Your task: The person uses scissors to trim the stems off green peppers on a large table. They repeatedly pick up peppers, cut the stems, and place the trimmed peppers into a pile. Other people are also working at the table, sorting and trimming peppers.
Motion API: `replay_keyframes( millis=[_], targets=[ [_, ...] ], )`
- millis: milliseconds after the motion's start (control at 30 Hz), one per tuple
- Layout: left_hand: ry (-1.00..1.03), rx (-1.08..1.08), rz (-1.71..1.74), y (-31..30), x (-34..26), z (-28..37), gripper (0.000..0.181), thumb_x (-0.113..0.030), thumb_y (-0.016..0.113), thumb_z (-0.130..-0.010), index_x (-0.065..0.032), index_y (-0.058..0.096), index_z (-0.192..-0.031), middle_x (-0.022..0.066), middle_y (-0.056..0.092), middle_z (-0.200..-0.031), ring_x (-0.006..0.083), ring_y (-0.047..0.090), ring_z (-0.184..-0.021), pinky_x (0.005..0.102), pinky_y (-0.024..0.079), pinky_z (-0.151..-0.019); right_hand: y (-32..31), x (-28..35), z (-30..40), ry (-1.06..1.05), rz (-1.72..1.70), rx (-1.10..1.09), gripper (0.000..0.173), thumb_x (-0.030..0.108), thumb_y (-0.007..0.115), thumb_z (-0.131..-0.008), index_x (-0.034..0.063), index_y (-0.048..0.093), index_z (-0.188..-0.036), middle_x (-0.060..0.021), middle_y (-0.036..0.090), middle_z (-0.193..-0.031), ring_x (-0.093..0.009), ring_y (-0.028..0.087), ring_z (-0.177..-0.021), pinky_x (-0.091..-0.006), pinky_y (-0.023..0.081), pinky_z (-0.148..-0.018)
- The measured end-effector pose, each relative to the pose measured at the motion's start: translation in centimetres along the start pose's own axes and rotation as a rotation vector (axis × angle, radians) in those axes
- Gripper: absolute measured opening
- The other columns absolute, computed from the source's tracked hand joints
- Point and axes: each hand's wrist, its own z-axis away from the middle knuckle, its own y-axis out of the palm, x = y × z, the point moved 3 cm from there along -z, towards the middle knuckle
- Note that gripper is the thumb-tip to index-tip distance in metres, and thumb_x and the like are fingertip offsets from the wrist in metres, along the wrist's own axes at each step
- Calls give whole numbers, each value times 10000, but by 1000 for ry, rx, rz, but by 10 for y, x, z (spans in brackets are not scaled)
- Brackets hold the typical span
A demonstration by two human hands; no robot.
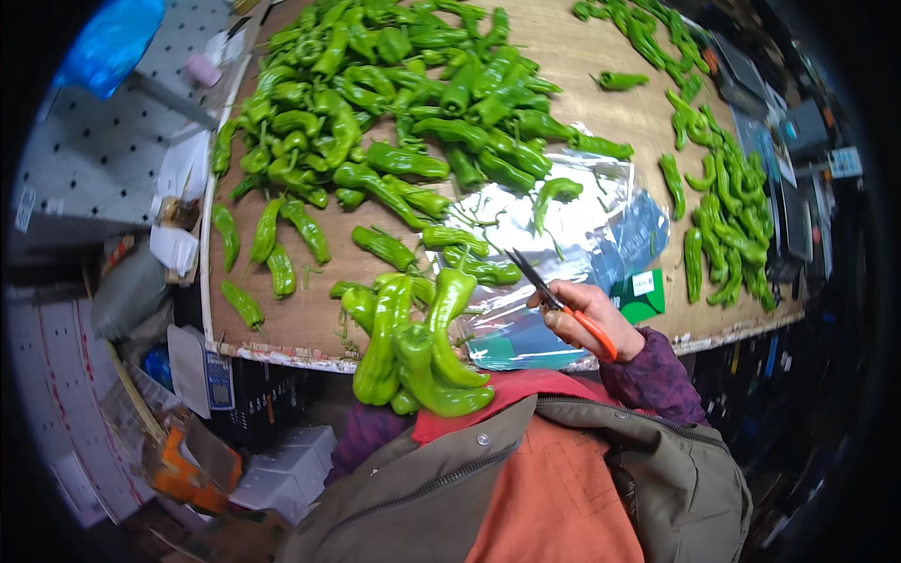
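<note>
In my right hand is a pair of scissors with orange handles. Their dark blades are slightly apart and point up and to the left, over a clear plastic bag. A bunch of long green peppers is held up in front of my chest at the table's front edge. My left hand is almost wholly hidden behind this bunch; its purple sleeve comes up from below. Cut stems and one curved pepper lie on the bag.
A large heap of green peppers covers the back left of the wooden table. Another pile runs along the right side, near weighing scales. Several loose peppers lie at the left. A green printed card is beside my right hand.
</note>
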Motion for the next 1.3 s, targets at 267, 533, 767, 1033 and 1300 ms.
replay_keyframes(
  millis=[267, 533, 767, 1033, 1300],
  targets=[
    [-153, -7, 4, 5, 24, -18, 460, -382, 533, -846, -15, 531, -1123, 163, 583, -1093, 307, 563, -1013, 444, 457, -897, -29, -41, 8, -185, 189, -5, 246, 187, 621, -855, 3, 604, -1017, -32, 562, -717, -72, 496, -658, -250, 434, -595],
    [-226, -14, 9, 7, 41, -32, 474, -412, 535, -851, -21, 522, -1120, 176, 564, -1106, 331, 540, -1039, 471, 443, -909, -54, -61, 21, -154, 132, 17, 260, 183, 620, -842, 17, 616, -1041, -56, 603, -762, -107, 558, -702, -275, 461, -655],
    [-298, -10, 0, 5, 58, -53, 488, -438, 536, -856, -27, 514, -1118, 188, 548, -1117, 352, 521, -1062, 494, 431, -918, -66, -71, 37, -236, 179, -17, 263, 220, 632, -838, 24, 630, -1013, -73, 601, -734, -121, 546, -662, -291, 456, -628],
    [-354, -200, -186, -19, 94, -105, 460, -412, 529, -874, -39, 512, -1144, 175, 547, -1125, 337, 521, -1066, 482, 431, -925, -102, -114, 56, -227, 131, -341, 253, 252, 620, -868, 22, 606, -763, -14, 475, -551, -80, 424, -487, -277, 368, -459],
    [-252, -315, -692, -41, 163, -270, 414, -352, 517, -899, -56, 513, -1188, 146, 557, -1131, 298, 535, -1056, 446, 440, -930, -122, -214, 132, 3, -720, -679, 239, 227, 497, -940, 22, 608, -993, 17, 478, -592, -59, 433, -459, -198, 341, -420]
  ],
)
